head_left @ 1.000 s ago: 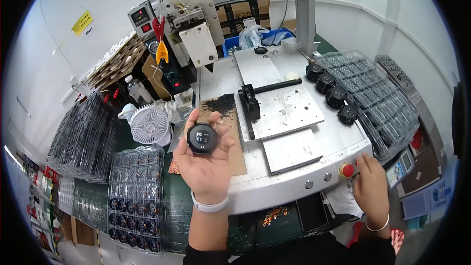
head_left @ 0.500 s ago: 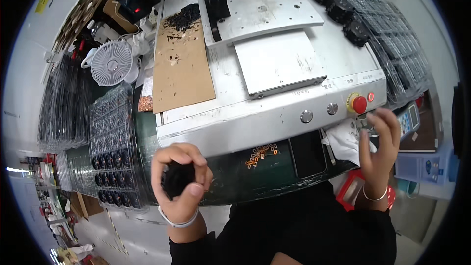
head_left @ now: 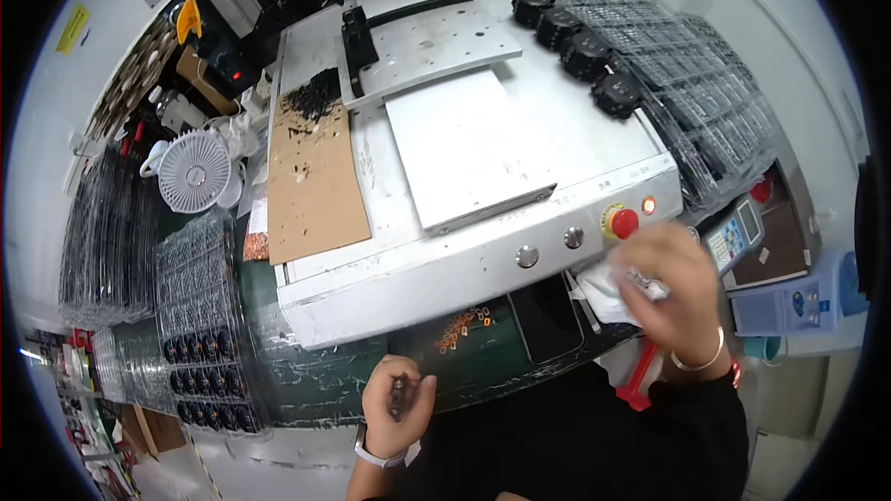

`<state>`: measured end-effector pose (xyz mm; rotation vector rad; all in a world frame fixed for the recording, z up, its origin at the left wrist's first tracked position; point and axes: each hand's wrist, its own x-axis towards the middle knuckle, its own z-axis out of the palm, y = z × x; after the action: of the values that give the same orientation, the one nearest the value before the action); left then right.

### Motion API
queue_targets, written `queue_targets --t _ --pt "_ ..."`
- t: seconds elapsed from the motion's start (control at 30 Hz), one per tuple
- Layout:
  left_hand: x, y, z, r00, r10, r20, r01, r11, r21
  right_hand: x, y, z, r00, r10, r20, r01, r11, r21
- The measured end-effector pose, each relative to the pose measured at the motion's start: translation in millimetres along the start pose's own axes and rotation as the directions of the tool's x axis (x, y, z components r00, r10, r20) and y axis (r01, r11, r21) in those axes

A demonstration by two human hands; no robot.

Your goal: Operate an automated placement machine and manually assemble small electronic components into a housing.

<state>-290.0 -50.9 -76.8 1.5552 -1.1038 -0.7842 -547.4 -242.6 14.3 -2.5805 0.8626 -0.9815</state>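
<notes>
Dark and small, the part (head_left: pixel 399 396) in the left hand (head_left: pixel 397 405) sits low in the frame, left of centre, close to the person's body and below the front edge of the worktop (head_left: pixel 371 301). The fingers of that hand curl round it in a closed grip, so only a sliver of it shows; its exact kind cannot be told. It is probably held this near for a close look or a turn in the fingers.

Far left, clear plastic trays (head_left: pixel 200 334) hold rows of round dark parts, stacked within reach of that same hand. Above them a small white fan (head_left: pixel 194 170) faces the seat. A brown cardboard sheet (head_left: pixel 314 187) lies on the left of the machine bed, with a heap of black scraps (head_left: pixel 312 95) at its upper end, apparently there to catch waste. At the centre a plain metal plate (head_left: pixel 473 153) lies flat, and a red stop button (head_left: pixel 624 223) sits on the front edge, easy to strike.

Lower right, the right hand (head_left: pixel 670 292) is blurred; it is bunched over a crumpled white cloth (head_left: pixel 603 288), and seems to grip it, though how tightly cannot be told. At the upper right, more clear trays (head_left: pixel 705 83) fan out, with black round parts (head_left: pixel 585 51) lined along their near edge.
</notes>
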Motion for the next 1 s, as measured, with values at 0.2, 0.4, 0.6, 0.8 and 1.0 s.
queue_targets --t 0.2,0.4,0.6,0.8,1.0 --pt "32.4 45.0 7.3 0.971 0.224 0.088 -0.217 0.973 -0.081 92.5 101.7 -48.2 0.982 0.177 -0.069 -0.190 0.887 -0.420" --pt "51.7 73.5 -10.7 0.882 0.450 0.137 -0.445 0.893 -0.065 135.1 121.0 -36.4 0.875 0.427 0.229 -0.302 0.850 -0.432" --pt "68.6 115.9 -31.7 0.860 0.499 0.106 -0.488 0.866 -0.113 141.1 102.3 -59.4 0.895 0.376 0.240 -0.202 0.822 -0.532" --pt "160.0 178.9 -22.5 0.694 0.670 -0.262 -0.704 0.556 -0.442 185.1 60.3 -56.1 0.920 0.254 0.300 -0.164 0.941 -0.295" --pt "286.6 81.9 -18.2 0.869 0.214 -0.447 -0.396 0.842 -0.367 246.9 66.0 15.7 0.923 0.118 0.367 -0.142 0.989 0.038"
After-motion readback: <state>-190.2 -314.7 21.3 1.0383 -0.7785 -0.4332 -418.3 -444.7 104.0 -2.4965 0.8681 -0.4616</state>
